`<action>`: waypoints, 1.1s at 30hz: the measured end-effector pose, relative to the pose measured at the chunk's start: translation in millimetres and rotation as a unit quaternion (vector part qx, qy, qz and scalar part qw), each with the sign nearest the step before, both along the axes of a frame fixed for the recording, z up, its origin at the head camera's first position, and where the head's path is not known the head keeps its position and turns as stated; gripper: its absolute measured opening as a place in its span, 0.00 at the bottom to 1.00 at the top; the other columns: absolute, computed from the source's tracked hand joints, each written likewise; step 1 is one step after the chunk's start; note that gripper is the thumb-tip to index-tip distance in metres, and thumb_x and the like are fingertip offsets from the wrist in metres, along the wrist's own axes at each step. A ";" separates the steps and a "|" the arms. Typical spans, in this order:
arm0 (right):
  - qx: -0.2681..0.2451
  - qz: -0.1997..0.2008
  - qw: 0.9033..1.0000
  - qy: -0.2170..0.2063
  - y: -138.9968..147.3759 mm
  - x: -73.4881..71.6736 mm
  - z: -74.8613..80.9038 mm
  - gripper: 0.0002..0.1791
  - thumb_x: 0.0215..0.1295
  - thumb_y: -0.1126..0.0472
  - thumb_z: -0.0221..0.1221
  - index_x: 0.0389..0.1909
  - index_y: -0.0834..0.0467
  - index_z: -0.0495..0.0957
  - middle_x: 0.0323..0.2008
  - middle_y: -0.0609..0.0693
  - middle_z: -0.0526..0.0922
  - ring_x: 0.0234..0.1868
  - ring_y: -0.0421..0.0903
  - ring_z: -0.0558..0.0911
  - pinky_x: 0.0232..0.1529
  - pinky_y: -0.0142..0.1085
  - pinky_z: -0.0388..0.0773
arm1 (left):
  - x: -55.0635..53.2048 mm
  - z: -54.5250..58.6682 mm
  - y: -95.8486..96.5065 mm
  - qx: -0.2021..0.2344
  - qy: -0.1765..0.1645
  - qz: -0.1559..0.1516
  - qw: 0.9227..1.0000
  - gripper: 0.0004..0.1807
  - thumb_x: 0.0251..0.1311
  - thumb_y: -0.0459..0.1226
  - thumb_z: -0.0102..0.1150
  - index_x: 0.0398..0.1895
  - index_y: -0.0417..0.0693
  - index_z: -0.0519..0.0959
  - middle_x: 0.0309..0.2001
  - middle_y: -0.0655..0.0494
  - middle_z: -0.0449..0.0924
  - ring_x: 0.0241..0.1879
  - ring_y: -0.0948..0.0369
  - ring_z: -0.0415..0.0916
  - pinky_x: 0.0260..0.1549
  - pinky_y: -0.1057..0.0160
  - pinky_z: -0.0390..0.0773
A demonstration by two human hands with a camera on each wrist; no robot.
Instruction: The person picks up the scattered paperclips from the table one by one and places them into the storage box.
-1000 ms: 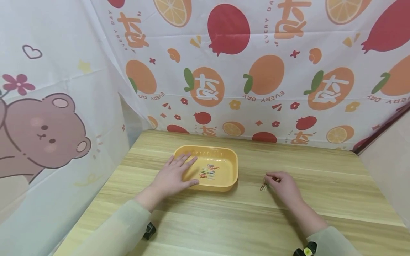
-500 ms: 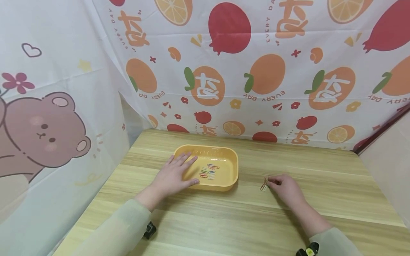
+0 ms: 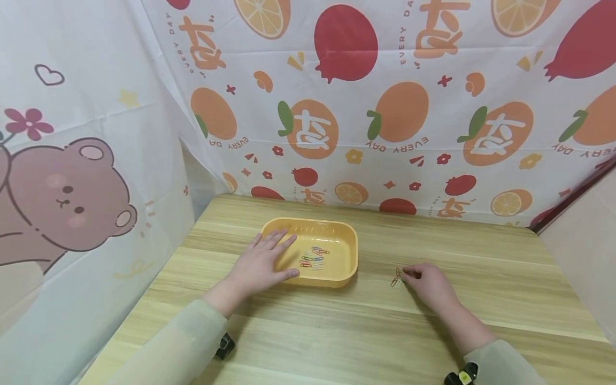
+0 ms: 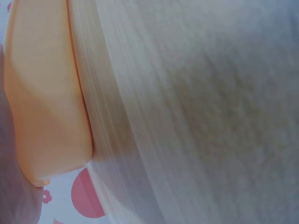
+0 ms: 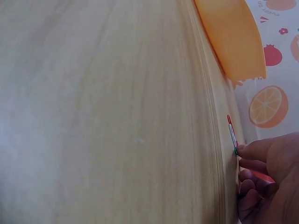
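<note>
My left hand point(image 3: 260, 264) lies with fingers spread over the left side of a yellow plastic tray point(image 3: 348, 251), its thumb at the near rim. Several colourful paper clips point(image 3: 315, 259) lie on the tray's floor. Right of the tray, my right hand point(image 3: 431, 286) is low at the table with thumb and fingertips together at a small group of paper clips point(image 3: 395, 281). In the right wrist view, the thumb and a finger pinch a green paper clip point(image 5: 236, 151); red and white clips lie beside it. The other fingers are curled. The left wrist view shows mostly the tray's outer wall point(image 4: 51, 93).
The wood-grain table point(image 3: 337, 331) carries the tray near its middle. A fruit-print cloth point(image 3: 356, 128) hangs behind the table, and a bear-print cloth point(image 3: 67, 198) hangs along the left side.
My right hand has shifted slightly right and toward the near side, uncovering more of the loose paper clips. The left hand and the tray have stayed in place.
</note>
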State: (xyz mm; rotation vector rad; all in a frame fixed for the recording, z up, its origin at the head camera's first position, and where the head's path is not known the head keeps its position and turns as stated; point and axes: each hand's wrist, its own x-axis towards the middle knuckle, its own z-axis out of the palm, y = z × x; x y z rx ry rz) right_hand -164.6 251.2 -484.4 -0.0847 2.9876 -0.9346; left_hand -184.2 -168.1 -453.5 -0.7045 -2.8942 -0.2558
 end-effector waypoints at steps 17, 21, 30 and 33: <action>0.014 0.013 1.000 0.019 5.6 -2.7 -3.8 0.09 0.66 0.61 0.62 0.43 0.55 0.88 0.45 0.56 0.86 0.50 0.57 0.82 0.52 0.54 0.77 | 0.0 -1.4 -0.2 0.005 0.003 -0.002 1.000 0.48 0.58 0.69 0.54 0.78 0.61 0.58 0.77 0.51 0.53 0.76 0.49 0.50 0.74 0.42 0.40; 0.017 0.016 1.000 0.013 5.6 -2.3 -2.9 0.09 0.65 0.60 0.62 0.43 0.55 0.88 0.45 0.56 0.86 0.49 0.56 0.82 0.50 0.54 0.77 | 0.2 -0.7 -0.7 -0.002 0.003 -0.001 1.000 0.48 0.58 0.71 0.50 0.78 0.62 0.57 0.78 0.52 0.53 0.76 0.49 0.49 0.74 0.42 0.41; 0.012 0.008 1.000 -0.007 5.2 -2.3 -0.2 0.08 0.65 0.59 0.64 0.42 0.55 0.88 0.45 0.55 0.87 0.50 0.57 0.82 0.51 0.55 0.77 | -0.4 -0.1 -0.2 0.005 0.003 -0.004 1.000 0.48 0.58 0.69 0.53 0.77 0.60 0.59 0.77 0.51 0.54 0.76 0.48 0.50 0.73 0.41 0.43; 0.012 0.006 1.000 -0.012 5.4 -3.1 0.0 0.08 0.65 0.59 0.64 0.42 0.55 0.87 0.45 0.56 0.86 0.51 0.58 0.82 0.52 0.56 0.76 | -0.4 0.0 -0.3 0.000 -0.001 -0.001 1.000 0.48 0.58 0.70 0.53 0.78 0.62 0.57 0.78 0.52 0.53 0.76 0.49 0.49 0.74 0.42 0.42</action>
